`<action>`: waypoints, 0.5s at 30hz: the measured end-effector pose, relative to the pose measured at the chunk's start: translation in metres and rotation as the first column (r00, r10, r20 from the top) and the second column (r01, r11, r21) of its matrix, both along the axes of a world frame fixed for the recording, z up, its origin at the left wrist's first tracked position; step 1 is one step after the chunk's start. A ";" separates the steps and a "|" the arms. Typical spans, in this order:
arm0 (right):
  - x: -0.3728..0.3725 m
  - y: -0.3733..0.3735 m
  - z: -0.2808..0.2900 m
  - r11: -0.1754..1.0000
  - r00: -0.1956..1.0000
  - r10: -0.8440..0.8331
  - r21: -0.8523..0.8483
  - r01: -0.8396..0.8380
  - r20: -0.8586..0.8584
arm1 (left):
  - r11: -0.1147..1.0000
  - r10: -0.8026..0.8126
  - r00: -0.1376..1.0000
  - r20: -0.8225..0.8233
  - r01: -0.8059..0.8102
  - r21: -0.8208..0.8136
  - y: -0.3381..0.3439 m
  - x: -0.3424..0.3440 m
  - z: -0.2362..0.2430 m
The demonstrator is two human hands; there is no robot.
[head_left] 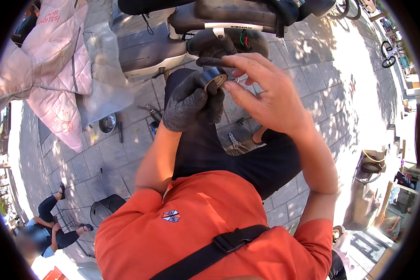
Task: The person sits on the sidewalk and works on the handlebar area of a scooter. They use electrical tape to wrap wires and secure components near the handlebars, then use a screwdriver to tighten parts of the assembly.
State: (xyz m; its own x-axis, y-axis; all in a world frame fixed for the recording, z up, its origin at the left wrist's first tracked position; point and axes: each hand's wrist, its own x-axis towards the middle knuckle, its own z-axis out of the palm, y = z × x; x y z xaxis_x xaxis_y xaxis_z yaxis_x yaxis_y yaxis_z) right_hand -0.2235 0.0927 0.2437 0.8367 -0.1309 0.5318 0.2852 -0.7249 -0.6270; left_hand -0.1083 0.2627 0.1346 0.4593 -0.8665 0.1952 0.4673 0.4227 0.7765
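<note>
A roll of black tape (213,77) is in my left hand (185,105), which wears a dark grey knit glove. The gloved fingers wrap round the roll, and its light inner ring faces right. My bare right hand (276,95) is beside the roll with thumb and fingers apart. The right thumb tip is close to the roll's edge; whether it touches cannot be made out. Just beyond both hands stands an electric scooter (224,23), with thin red and green wires (244,38) near its rear wheel (259,43).
A pink quilted cover (56,60) hangs at the far left. On the paving are a metal bowl (107,123), pliers (150,111), another hand tool (234,140) and a black mesh basket (106,209). A person (51,226) sits at the lower left.
</note>
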 end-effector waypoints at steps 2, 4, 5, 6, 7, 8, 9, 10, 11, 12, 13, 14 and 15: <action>-0.002 -0.003 -0.007 0.997 0.998 0.061 0.040 -0.061 -0.002 | 0.999 -0.031 0.999 -0.037 0.031 -0.025 -0.001 -0.002 0.000; -0.004 -0.002 -0.010 0.995 0.997 0.070 0.068 -0.072 0.028 | 0.998 -0.057 0.998 -0.003 0.057 -0.039 -0.002 0.003 -0.002; -0.006 -0.002 -0.010 0.994 0.996 0.074 0.080 -0.077 0.043 | 0.999 -0.043 0.999 0.028 0.043 -0.028 -0.001 0.002 -0.002; -0.007 -0.002 -0.010 0.995 0.996 0.074 0.063 -0.077 0.046 | 0.999 -0.029 0.998 0.061 0.030 -0.023 -0.001 0.001 -0.001; -0.009 -0.003 -0.009 0.996 0.996 0.074 0.045 -0.077 0.049 | 1.000 -0.015 0.995 0.094 0.017 -0.018 -0.001 0.001 0.001; -0.010 -0.003 -0.009 0.997 0.996 0.074 0.027 -0.075 0.051 | 1.000 -0.005 0.993 0.115 0.005 0.004 0.001 0.000 0.004; -0.010 -0.003 -0.008 0.997 0.995 0.070 0.006 -0.071 0.077 | 1.000 0.003 0.991 0.134 -0.006 0.020 0.002 -0.002 0.008; -0.009 -0.002 -0.008 0.998 0.992 0.066 -0.015 -0.065 0.103 | 0.999 0.011 0.988 0.153 -0.017 0.036 0.002 -0.003 0.010; -0.009 -0.001 -0.007 0.998 0.990 0.063 -0.036 -0.059 0.129 | 0.998 0.012 0.978 0.210 -0.025 0.059 0.003 -0.001 0.011; -0.008 -0.001 -0.007 0.994 0.987 0.060 -0.099 -0.046 0.150 | 0.996 0.014 0.964 0.267 -0.038 0.082 0.005 0.001 0.012; -0.007 -0.002 -0.007 0.987 0.984 0.059 -0.160 -0.031 0.170 | 0.993 0.015 0.946 0.324 -0.052 0.104 0.006 0.003 0.014; -0.006 -0.003 -0.007 0.975 0.980 0.059 -0.221 -0.016 0.190 | 0.990 0.003 0.937 0.350 -0.052 0.130 0.008 0.005 0.016; -0.005 -0.003 -0.007 0.967 0.977 0.064 -0.254 -0.010 0.203 | 0.986 -0.013 0.927 0.375 -0.050 0.158 0.009 0.006 0.018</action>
